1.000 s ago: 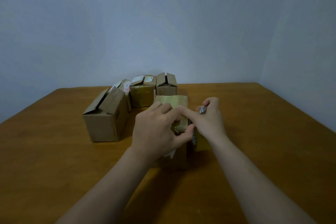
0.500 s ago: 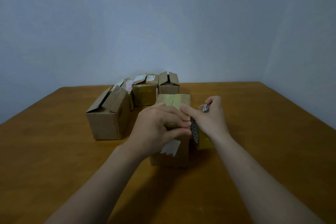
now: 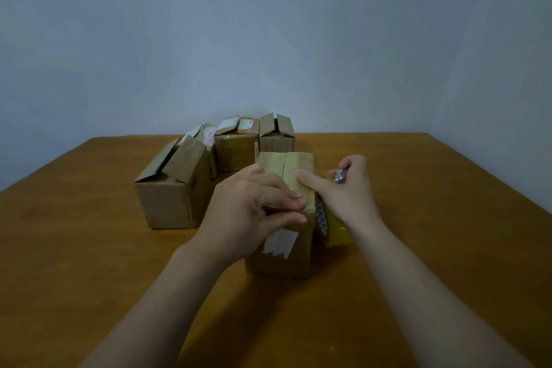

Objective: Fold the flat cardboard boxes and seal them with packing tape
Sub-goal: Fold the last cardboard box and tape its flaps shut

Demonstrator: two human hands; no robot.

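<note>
While the left hand (image 3: 248,212) curls over the near top edge of the box (image 3: 280,260), fingers above and thumb below pinching that edge, the right hand (image 3: 348,193) lays its forefinger flat on the taped lid. The right hand also holds the roll of tape (image 3: 336,231) under its palm, against the box's right side. A small metal piece (image 3: 340,175) shows among its curled outer fingers; how the thumb grips the roll is hidden.

Position: the box stands upright near the middle of the surface (image 3: 448,218), in front of four other boxes (image 3: 173,200) whose flaps are partly raised. A torn white label (image 3: 280,243) marks its near face.

Handling (judged): the cardboard is light, hollow and thin-walled. The walls are stiff edge-on, but the lid flaps give under pressure, so press along the seam and over the corners. Steady the box by its top edge or opposite side walls, not mid-panel. The tape film is thin and clings to itself, so keep it taut from the roll.
</note>
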